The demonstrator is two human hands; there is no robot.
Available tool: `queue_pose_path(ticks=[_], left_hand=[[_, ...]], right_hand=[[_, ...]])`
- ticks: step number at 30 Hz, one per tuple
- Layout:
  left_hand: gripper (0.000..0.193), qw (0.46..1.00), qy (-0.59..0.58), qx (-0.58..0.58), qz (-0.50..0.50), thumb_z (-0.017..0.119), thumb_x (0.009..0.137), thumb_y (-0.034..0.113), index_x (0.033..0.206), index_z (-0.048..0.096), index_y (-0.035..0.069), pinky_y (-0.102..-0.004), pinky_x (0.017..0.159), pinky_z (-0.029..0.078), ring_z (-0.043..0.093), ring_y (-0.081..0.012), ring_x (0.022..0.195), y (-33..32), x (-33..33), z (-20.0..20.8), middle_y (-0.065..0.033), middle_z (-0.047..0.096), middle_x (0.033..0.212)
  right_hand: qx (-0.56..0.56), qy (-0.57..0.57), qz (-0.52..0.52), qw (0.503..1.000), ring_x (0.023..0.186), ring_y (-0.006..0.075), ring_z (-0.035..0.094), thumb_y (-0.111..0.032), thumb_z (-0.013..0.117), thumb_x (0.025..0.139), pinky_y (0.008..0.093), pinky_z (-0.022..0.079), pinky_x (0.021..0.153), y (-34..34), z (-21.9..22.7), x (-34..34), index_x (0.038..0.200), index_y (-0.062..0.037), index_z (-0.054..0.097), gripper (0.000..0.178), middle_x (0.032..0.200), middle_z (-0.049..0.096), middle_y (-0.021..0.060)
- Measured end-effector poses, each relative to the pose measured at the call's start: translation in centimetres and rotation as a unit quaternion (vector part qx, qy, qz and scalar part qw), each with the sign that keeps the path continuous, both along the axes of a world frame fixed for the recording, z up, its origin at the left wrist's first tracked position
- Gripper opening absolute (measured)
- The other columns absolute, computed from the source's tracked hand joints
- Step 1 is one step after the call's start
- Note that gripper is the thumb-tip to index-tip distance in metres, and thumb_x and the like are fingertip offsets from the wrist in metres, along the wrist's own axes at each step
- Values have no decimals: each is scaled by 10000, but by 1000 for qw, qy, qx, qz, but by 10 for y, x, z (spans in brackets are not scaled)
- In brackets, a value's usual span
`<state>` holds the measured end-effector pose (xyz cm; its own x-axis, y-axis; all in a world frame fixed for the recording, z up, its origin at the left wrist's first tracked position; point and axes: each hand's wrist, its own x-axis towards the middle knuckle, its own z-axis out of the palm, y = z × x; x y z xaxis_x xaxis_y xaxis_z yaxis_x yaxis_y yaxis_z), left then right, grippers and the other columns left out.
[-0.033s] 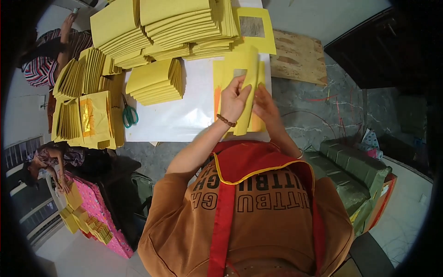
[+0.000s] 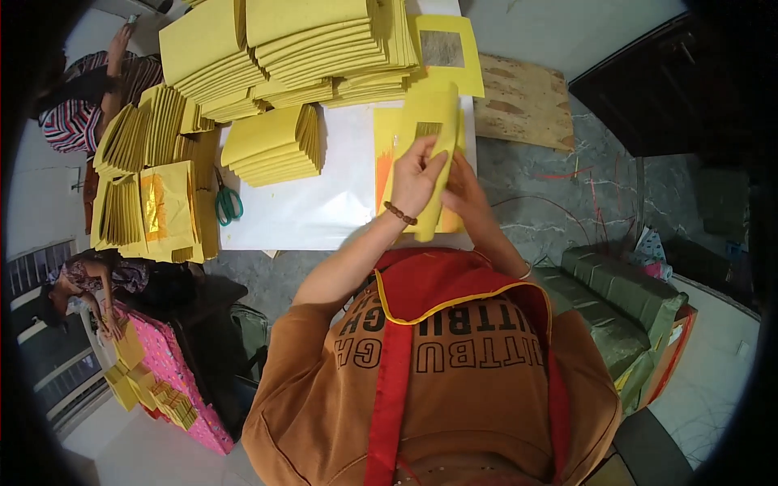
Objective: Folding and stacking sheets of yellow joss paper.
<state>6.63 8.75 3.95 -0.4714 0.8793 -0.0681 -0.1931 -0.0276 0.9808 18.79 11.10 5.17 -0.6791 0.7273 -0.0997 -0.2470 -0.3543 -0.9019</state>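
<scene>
A yellow paper sheet (image 2: 439, 101), folded lengthwise with a grey-brown patch showing, stands partly raised at the right end of the white table. My left hand (image 2: 417, 174) grips its left side, thumb pressed on the front. On the opposite side, my right hand (image 2: 468, 190) holds the folded paper by its right edge; part of those fingers is hidden behind it. Beneath both hands lie more yellow sheets (image 2: 384, 130) with orange colouring along the edge. Another flat yellow sheet (image 2: 474, 77) with a grey patch lies just beyond.
Tall stacks of folded yellow paper (image 2: 312, 36) fill the table's far side, with a smaller stack (image 2: 271, 146) nearer. Green-handled scissors (image 2: 228, 204) lie at the left. A wooden board (image 2: 523, 101) is on the right. Two other people are at left, one at a pink-covered table (image 2: 182, 377).
The folded paper and my left hand have shifted slightly; the paper's near end is a little further right and lower. My right hand stays at its right edge.
</scene>
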Motion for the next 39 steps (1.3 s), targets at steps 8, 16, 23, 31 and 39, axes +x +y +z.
queue_pose_path(ticks=[8,16,23,31,39], left_hand=[[378,984,-31,73,-156,368,974,263,1185,522,-10,-266,776,460,566,-128,871,4,7,18,-81,610,1020],[249,992,-115,-36,-27,491,926,131,1128,551,-1,-197,704,446,546,-79,789,-34,-22,0,-45,613,933],[204,983,-158,-49,79,518,911,105,1082,565,6,-233,704,467,557,-94,745,-74,-37,-32,-51,611,865],[206,986,-70,-84,127,504,921,144,1073,573,25,-225,670,459,594,-103,760,-83,-44,-17,-49,639,870],[361,974,86,-125,171,467,938,227,1212,494,-5,-311,868,433,530,-186,1051,-81,-46,-36,-115,564,1123]], right_hand=[[-147,41,-107,983,1052,133,492,-87,470,909,272,424,868,40,-1,16,1339,-72,326,454,1160,497,42],[26,-119,-192,974,938,172,565,-99,406,931,313,472,802,190,-3,24,1305,-43,395,379,1094,563,71],[-60,-32,-124,990,987,230,569,-99,360,944,345,481,804,276,-52,-31,1291,-20,385,356,1165,539,125],[-38,-167,-122,978,962,244,555,-81,380,919,380,464,803,288,-75,-88,1262,-14,413,351,1148,539,124],[98,-244,-178,948,1052,228,498,-224,486,897,370,413,863,287,-79,-82,1288,-25,411,445,1189,516,109]])
